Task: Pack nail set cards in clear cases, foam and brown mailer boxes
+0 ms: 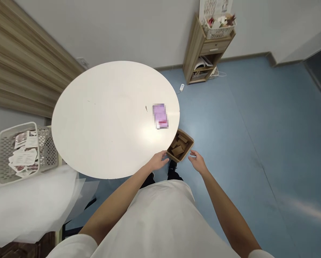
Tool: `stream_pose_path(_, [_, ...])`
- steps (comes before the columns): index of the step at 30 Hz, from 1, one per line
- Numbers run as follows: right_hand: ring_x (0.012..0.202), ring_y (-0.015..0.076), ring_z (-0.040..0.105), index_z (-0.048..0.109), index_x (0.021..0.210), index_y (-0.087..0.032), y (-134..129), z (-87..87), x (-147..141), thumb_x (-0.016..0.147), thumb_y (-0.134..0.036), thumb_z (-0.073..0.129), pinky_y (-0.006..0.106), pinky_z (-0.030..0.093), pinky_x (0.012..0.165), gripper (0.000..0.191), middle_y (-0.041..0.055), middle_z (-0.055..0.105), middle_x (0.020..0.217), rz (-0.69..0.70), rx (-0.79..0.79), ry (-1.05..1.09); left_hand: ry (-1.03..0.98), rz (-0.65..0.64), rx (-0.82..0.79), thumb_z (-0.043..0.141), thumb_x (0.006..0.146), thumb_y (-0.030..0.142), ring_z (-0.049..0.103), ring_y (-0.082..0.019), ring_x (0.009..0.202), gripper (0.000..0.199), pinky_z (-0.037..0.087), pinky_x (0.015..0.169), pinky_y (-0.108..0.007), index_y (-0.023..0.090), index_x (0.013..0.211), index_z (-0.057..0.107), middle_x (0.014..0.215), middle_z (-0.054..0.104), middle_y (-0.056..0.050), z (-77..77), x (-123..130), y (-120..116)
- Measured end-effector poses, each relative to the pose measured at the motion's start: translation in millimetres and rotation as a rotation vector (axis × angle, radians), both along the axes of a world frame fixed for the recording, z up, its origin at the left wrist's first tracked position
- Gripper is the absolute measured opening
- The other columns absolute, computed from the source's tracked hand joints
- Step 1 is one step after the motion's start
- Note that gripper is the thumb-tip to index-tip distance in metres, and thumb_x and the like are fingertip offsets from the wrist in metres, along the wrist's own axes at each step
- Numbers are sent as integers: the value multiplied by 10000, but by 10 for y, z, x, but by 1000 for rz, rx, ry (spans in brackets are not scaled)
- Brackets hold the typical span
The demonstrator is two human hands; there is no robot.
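Blue flr (246, 143), wht wall (139, 32), wht tbl (104, 118), wood cab (194, 50)

The box (186, 147) looked like cardboard, dull and matt, and the flat pieces (177, 150) inside it looked like cardboard too. The table top (106, 107) was smooth and a bit glossy, with one bright shiny spot. I saw a smooth floor (230, 125) with a soft shine, and a little cabinet (192, 53) that looked like wood. The big basket (48, 148) looked like plastic, full of holes, and its cards (26, 157) looked like paper. The shirt (160, 215) was matt cloth.
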State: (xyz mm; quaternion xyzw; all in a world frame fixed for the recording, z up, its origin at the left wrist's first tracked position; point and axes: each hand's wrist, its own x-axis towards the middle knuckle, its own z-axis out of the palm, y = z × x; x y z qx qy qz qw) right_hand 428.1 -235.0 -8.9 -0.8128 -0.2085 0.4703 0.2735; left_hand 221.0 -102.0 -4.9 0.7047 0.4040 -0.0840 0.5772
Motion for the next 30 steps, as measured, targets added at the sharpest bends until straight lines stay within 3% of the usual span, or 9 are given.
stream_pose_path(7, [922,182,581,507,1137,-186,341,131,-648,715,-349,535,303,470,758,453,83,588,1080,63,55,-92,-56,-18,115,464,766,424,554,-215,993,562,452,815,-332,158,1254,387,1178,529,-117,270,-807,349])
stream_pose_path(14, [698,130,569,492,1148,-191,1080,289,-1209,723,-321,500,277,444,691,444,16,608,866,233,100,-268,10,105,177,439,774,397,550,-211,989,527,447,805,-321,154,1240,403,1174,528,-114,280,-1584,599])
stream_pose_path(21, [726,152,560,327,1292,-188,1790,467,-1215,747,-319,468,252,405,643,578,-12,581,711,351,23,-363,53,204,160,417,779,399,539,-207,993,510,439,817,-326,167,1232,414,1181,524,-98,230,-1870,585])
stream_pose_path(26, [778,181,579,156,1355,-153,2224,352,-1185,750,-344,458,276,413,688,703,10,612,767,374,14,-425,109,333,170,419,775,390,528,-219,1011,485,435,823,-336,190,1218,432,1202,512,-89,228,-2019,572])
stream_pose_path(30, [936,241,553,112,1360,-107,2515,253,-1140,751,-416,441,330,412,744,757,81,622,905,328,-149,-505,142,465,172,418,776,396,537,-219,993,490,435,825,-339,188,1219,430,1203,510,-91,243,-2226,563])
